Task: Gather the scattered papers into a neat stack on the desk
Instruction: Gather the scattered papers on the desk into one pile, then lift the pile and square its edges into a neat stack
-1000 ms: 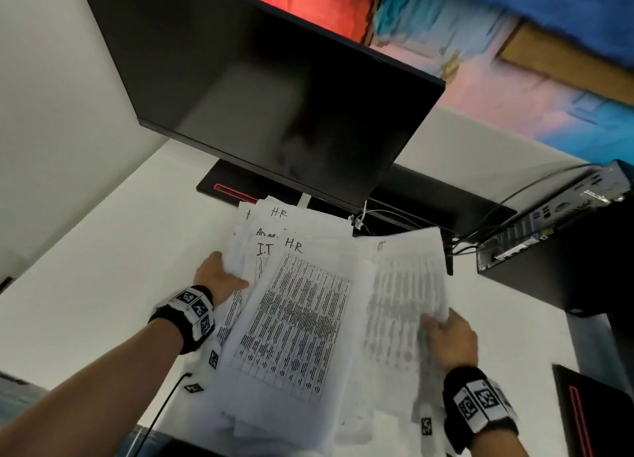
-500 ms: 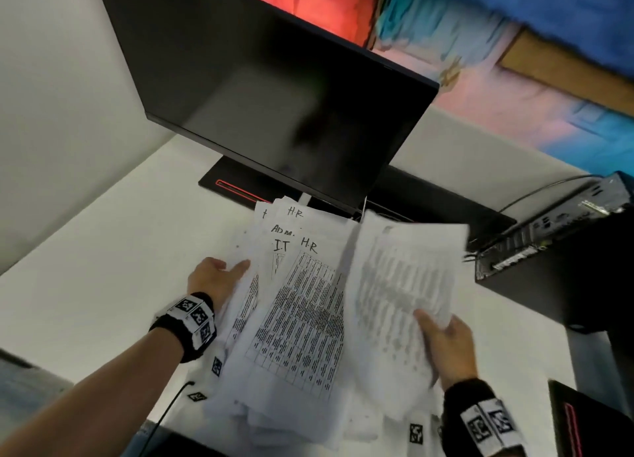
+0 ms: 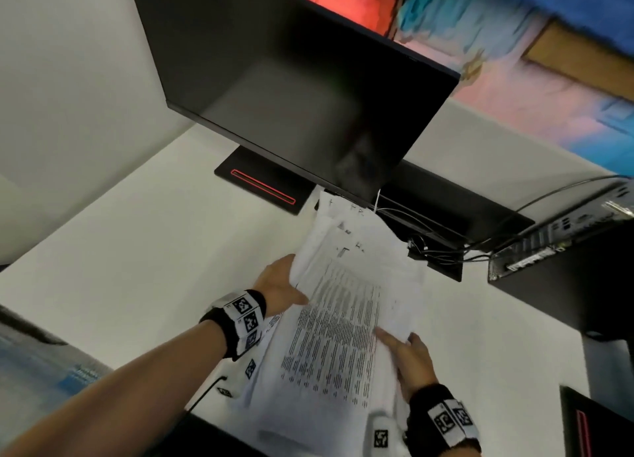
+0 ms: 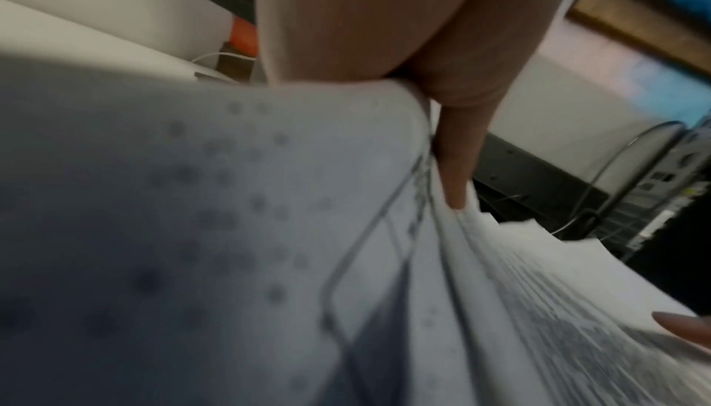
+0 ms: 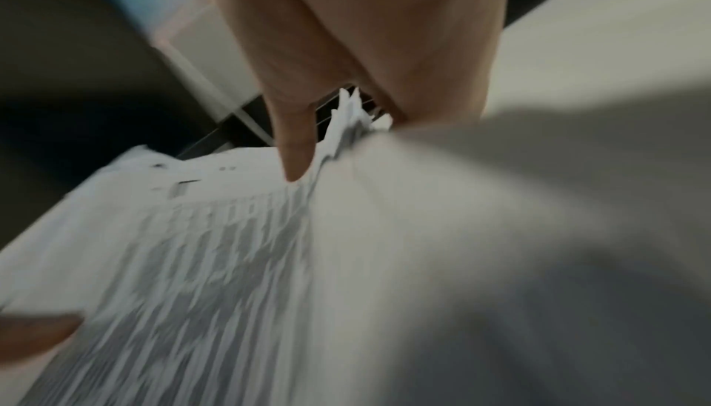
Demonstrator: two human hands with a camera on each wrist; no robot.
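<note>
On the white counter (image 3: 113,268), in front of the monitor (image 3: 295,89), the papers (image 3: 343,326) are bunched between both hands. Their long axis runs from the near counter edge up toward the monitor's lower edge, leaning slightly left at the far end. Edges are not squared: several sheets fan out at the top, where handwritten headings show but blur prevents reading them. The uppermost sheet carries dense printed columns running along the long axis. Whether the bundle rests on the counter or is lifted clear cannot be told.

Left hand (image 3: 279,287) grips the left long edge about midway, thumb lying on the printed face and the other fingers hidden under the sheets; the left wrist view shows a finger (image 4: 458,169) pressed along the paper edge. Right hand (image 3: 410,357) holds the right edge nearer the bottom, thumb on top, fingers below; the right wrist view shows one finger (image 5: 296,151) pointing down onto the sheets. Both wrists wear black bands with square markers.

Behind the papers a black monitor base (image 3: 260,185) with a red line sits on the counter. Cables (image 3: 442,247) and a black computer case (image 3: 566,261) stand to the right. Plain white panels enclose the counter at left and rear; a red, pink and blue mural (image 3: 514,62) shows beyond.
</note>
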